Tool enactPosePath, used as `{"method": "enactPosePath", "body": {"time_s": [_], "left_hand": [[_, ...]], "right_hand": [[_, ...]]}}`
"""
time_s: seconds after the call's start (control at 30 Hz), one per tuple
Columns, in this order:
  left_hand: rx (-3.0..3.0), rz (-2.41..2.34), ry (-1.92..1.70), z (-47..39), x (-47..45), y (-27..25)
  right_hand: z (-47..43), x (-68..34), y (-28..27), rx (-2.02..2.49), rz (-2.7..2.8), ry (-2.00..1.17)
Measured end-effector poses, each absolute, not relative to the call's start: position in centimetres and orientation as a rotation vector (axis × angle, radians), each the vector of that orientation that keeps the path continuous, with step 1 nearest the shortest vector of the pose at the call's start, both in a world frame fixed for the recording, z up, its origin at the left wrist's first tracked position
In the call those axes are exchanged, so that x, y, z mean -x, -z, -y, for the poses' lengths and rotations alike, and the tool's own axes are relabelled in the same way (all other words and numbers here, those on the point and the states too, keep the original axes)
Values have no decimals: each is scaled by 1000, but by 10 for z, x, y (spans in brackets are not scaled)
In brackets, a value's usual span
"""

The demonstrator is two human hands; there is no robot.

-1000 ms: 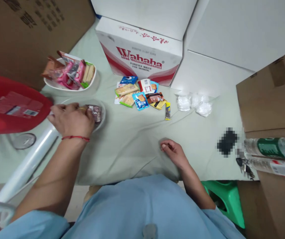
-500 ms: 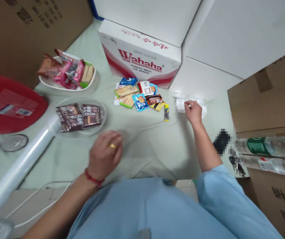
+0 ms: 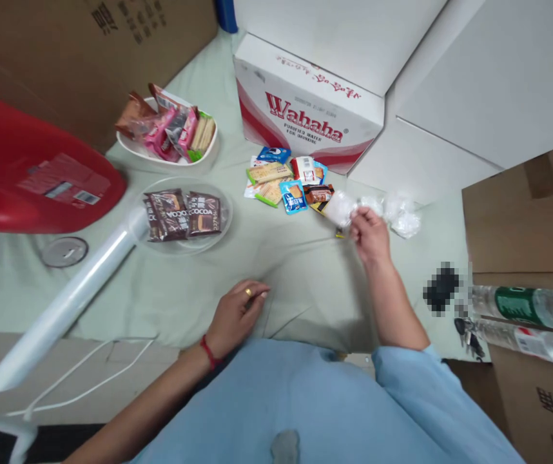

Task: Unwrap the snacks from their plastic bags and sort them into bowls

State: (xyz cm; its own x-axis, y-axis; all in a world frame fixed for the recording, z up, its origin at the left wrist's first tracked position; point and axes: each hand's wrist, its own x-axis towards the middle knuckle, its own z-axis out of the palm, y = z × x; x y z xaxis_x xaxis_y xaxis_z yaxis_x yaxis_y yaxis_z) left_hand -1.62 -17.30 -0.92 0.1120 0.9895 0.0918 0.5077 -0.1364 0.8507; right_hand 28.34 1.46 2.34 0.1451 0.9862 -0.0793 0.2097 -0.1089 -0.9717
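My right hand [image 3: 370,238] is closed, thumb and fingertips pinching a small white see-through packet [image 3: 339,208]. That packet hangs over the right edge of a pile of wrapped snacks and partly hides a small yellow-tipped one. Similar clear, whitish packets [image 3: 405,216] lie on the cloth right of the hand. In the pile I see a blue biscuit packet [image 3: 293,196], a brown packet [image 3: 318,193] and a long cracker packet [image 3: 269,172]. My left hand [image 3: 238,312], with a ring and a red wrist cord, is near the table's front edge, fingers curled together around nothing visible.
A clear round dish [image 3: 227,222] holds brown cocoa packets; behind it stands a white basket [image 3: 184,166] of snacks. A Wahaha carton [image 3: 305,122] backs the pile. Left are a red jug [image 3: 39,167] and plastic roll [image 3: 64,309]; right, keys [image 3: 467,336] and bottles [image 3: 518,304].
My right hand has lifted a white packet from the right-hand group and brought it left to the snack pile. My left hand has moved slightly right and down. The view has shifted.
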Motion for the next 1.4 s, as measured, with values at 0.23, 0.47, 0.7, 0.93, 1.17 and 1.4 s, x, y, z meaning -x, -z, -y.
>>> {"method": "enactPosePath", "body": {"time_s": [0.23, 0.47, 0.7, 0.93, 1.17, 1.4], "left_hand": [[-1329, -1425, -995, 144, -44, 2], [-1108, -1276, -905, 119, -66, 22], [-938, -1289, -924, 122, -55, 16], [-824, -1208, -954, 120, -64, 21], [-401, -942, -1009, 119, -48, 18], [-380, -882, -1009, 123, -49, 13]], "right_hand": [[118, -219, 11, 1305, 576, -1566], [125, -232, 7, 1292, 727, -1583], [122, -246, 6, 1241, 603, -1658], [124, -245, 7, 1221, 679, -1660], [123, -272, 7, 1252, 652, -1623], [128, -262, 8, 1344, 830, -1490]]}}
